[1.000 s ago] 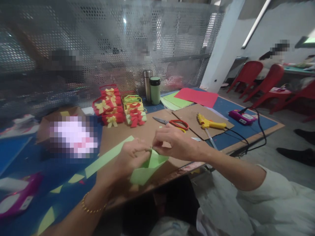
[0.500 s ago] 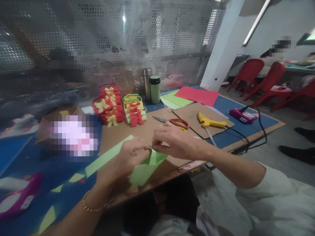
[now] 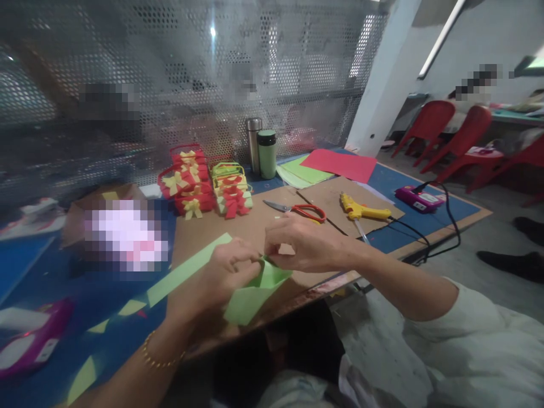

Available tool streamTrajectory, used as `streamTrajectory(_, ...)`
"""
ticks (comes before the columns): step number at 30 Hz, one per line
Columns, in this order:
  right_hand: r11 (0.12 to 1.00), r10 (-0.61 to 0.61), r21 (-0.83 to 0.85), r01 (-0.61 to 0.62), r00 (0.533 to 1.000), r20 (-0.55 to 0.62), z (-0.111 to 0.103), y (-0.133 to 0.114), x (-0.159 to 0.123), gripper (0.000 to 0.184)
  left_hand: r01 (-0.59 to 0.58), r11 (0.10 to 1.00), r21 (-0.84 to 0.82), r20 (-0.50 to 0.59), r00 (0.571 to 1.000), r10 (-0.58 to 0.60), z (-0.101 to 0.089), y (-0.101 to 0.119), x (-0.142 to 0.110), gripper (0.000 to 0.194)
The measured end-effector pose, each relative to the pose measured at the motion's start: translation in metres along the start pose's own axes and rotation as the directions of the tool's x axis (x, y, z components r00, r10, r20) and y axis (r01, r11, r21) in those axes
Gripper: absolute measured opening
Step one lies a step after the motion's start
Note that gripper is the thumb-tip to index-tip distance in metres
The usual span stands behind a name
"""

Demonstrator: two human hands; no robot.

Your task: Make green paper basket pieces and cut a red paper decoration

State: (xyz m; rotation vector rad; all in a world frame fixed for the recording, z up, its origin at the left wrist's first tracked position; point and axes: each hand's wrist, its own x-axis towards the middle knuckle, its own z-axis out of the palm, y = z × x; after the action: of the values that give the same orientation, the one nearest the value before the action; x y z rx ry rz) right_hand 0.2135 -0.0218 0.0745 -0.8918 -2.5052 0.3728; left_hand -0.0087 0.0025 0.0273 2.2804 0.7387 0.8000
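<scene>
A light green folded paper box (image 3: 255,297) stands near the table's front edge, its open top facing up. My left hand (image 3: 232,263) pinches its far left rim, fingers closed. Across from it, my right hand (image 3: 293,243) closes thumb and fingertips on the far rim, close to the left fingertips. The exact spot under the fingertips is partly hidden. A green paper strip (image 3: 187,269) lies flat beside my left hand. Beyond my right hand are red-handled scissors (image 3: 308,212), blades partly spread. A yellow glue gun (image 3: 365,212) rests on cardboard to the right.
Red paper bags with yellow bows (image 3: 189,181) and green ones with red bows (image 3: 232,192) stand at the back. A green flask (image 3: 267,156) is near red paper (image 3: 340,163). Purple power boxes (image 3: 419,199) sit on either side; a cable hangs over the right edge.
Both hands keep their grip on the green paper box. The box's near flap has shifted very slightly toward me and the right fingers have moved a little. Everything else stays in place.
</scene>
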Motion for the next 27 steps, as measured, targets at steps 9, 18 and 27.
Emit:
streamTrajectory(9,1.0,0.001,-0.01,0.0,0.998,0.061,-0.003,0.002,-0.001,0.015,0.027,0.999,-0.029,0.069,0.997,-0.025,0.001,0.005,0.001,0.031)
streamTrajectory(18,0.998,-0.041,0.04,0.039,0.997,0.058,0.0,-0.001,0.001,0.016,0.008,0.997,-0.076,0.1,0.995,-0.001,-0.001,0.01,0.003,0.025)
streamTrajectory(27,0.998,0.05,0.047,-0.05,0.999,0.009,0.003,0.007,-0.004,0.02,-0.02,0.997,-0.073,0.012,1.0,0.021,-0.002,-0.002,0.003,0.019)
